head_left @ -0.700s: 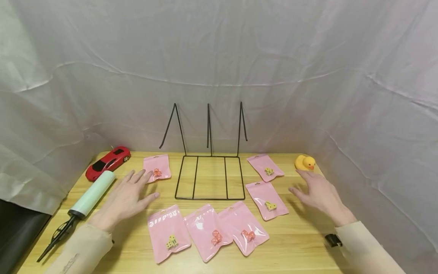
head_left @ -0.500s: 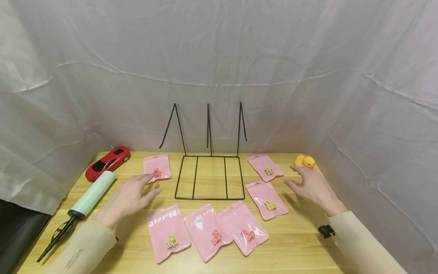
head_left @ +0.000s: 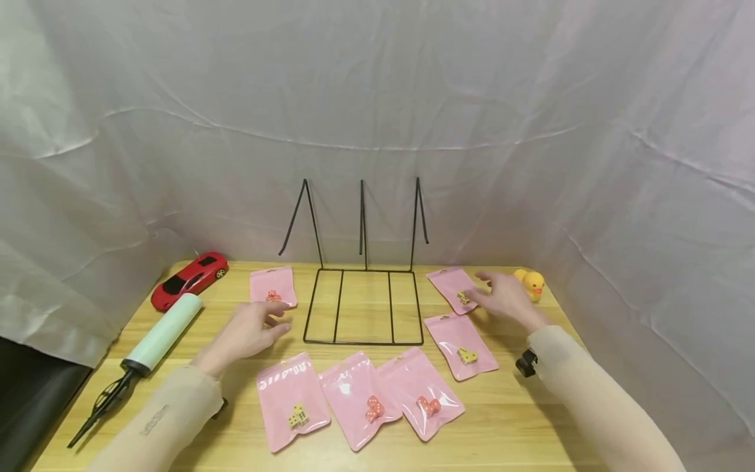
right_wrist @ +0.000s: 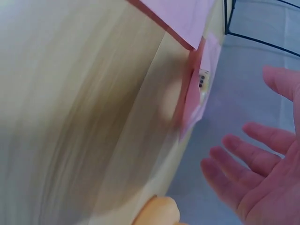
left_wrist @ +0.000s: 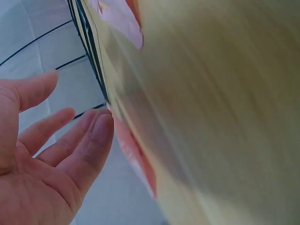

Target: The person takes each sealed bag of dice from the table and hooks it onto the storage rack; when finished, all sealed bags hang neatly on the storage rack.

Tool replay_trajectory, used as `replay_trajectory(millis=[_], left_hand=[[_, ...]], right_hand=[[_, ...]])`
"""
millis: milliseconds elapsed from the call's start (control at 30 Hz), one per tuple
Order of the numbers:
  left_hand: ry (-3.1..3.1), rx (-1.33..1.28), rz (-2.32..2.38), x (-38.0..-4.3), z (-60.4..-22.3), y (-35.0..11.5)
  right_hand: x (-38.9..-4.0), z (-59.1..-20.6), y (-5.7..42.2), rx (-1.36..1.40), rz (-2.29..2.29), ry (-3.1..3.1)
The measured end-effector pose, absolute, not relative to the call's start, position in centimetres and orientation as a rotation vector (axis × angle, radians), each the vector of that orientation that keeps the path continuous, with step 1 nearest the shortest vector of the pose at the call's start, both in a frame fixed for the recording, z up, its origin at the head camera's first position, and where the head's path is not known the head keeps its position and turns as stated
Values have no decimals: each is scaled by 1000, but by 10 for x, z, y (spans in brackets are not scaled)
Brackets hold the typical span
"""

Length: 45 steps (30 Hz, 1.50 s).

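My left hand (head_left: 250, 331) hovers with relaxed fingers just in front of a pink zip bag of red dice (head_left: 271, 278) at the back left. In the left wrist view its thumb and fingers stand apart with nothing between them. My right hand (head_left: 508, 298) reaches over the right edge of the back-right pink bag of yellow dice (head_left: 450, 282), its thumb overlapping the dice in the head view. The right wrist view shows those fingers spread and holding nothing. A black wire rack (head_left: 364, 342) with upright hooks stands between the hands.
Another yellow-dice bag (head_left: 454, 334) lies right of the rack. Along the front are one yellow-dice bag (head_left: 283, 380) and two red-dice bags (head_left: 345, 383), (head_left: 407, 373). A rubber duck (head_left: 533, 283) sits far right; a red toy car (head_left: 189, 282) and mint-green pump (head_left: 165, 331) lie left.
My right hand has moved left, from beside the duck to the back-right bag. My left hand has shifted right and slightly nearer, its fingers bending more. The bags stay put.
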<state>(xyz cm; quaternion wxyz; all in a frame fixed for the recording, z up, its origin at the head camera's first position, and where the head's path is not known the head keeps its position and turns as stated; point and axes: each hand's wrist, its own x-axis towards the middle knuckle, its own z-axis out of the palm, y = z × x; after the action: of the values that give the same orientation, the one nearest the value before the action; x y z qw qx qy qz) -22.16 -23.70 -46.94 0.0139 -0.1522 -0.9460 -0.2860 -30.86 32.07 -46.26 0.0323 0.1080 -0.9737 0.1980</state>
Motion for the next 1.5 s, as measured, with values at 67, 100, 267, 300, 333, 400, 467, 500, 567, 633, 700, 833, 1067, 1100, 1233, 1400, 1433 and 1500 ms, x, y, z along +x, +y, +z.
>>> replay_trajectory(millis=[67,100,267,300,333,400,467,500,567,633,700,833,1067,1100,1233,1400,1433,1500], left_hand=[[-2972,-475,-970,-225,-473,-233],[-2981,-476,-1005,-227,-475,-231],[-2980,-472,-1149,-237,-485,-221],[-2976,-464,-1172,-238,-486,-219],[-2972,-453,-1196,-239,-487,-218],[-2970,-423,-1239,-241,-488,-216],[-2973,-396,-1260,-243,-489,-214],[-2972,-380,-1273,-244,-490,-214],[-2972,-347,-1306,-244,-490,-211],[-2976,-323,-1322,-244,-490,-209],[-2981,-293,-1341,-244,-490,-207],[-2998,-270,-1353,-243,-490,-204],[-3000,-254,-1378,-244,-492,-201],[-3002,-255,-1375,-244,-492,-201],[-3011,-246,-1384,-245,-492,-202],[-3025,-239,-1404,-247,-490,-204],[-3028,-241,-1406,-247,-490,-204],[-3032,-230,-1416,-247,-489,-204]], right_hand=[[-316,-465,317,307,634,-3027],[-319,-466,315,294,641,-3043],[-334,-474,310,231,655,-3100],[-336,-474,309,232,654,-3107],[-338,-475,308,226,651,-3116],[-340,-476,305,208,655,-3136],[-343,-476,304,184,662,-3160],[-344,-476,303,164,660,-3172],[-347,-479,303,130,662,-3188],[-350,-481,303,108,661,-3202],[-351,-482,303,88,671,-3211],[-352,-483,304,54,723,-3220],[-349,-477,303,-16,847,-3159],[-348,-476,302,-20,862,-3144],[-344,-472,301,0,851,-3074],[-336,-465,302,31,926,-3017],[-334,-464,302,40,961,-3006],[-330,-460,302,37,1021,-2989]])
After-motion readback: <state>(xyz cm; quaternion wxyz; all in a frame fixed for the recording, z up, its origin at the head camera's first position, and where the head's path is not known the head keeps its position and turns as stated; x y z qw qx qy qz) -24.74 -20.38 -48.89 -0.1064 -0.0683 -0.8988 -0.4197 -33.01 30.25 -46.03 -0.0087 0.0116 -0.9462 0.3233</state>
